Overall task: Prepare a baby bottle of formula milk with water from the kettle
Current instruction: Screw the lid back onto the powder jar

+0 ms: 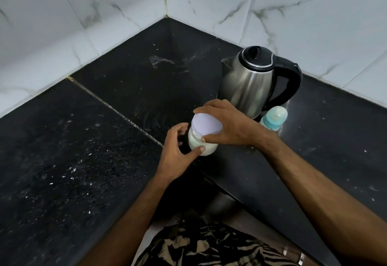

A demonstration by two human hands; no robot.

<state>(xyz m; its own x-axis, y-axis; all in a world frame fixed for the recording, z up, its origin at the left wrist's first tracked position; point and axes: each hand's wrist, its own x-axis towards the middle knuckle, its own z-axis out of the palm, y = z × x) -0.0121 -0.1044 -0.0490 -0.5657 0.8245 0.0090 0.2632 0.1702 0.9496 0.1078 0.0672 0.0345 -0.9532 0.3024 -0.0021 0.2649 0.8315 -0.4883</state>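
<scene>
A clear jar of white formula powder (199, 144) with a pale lilac lid (206, 127) stands on the black countertop (83, 150) near its inner corner edge. My right hand (228, 125) grips the lid's rim from above, with fingers and thumb wrapped around it. My left hand (178, 152) cups the jar's body from the left, thumb pressed on its lower front. Behind my right hand stands a steel kettle (249, 83) with a black lid and handle. A baby bottle (274, 118) with a teal collar and clear cap stands right of the jar, beside the kettle.
White marble-pattern tiled walls (104, 14) enclose the L-shaped counter at the back. White specks and smears mark the counter surface. The counter's inner edge drops to the floor just below the jar, where my patterned clothing (209, 247) shows.
</scene>
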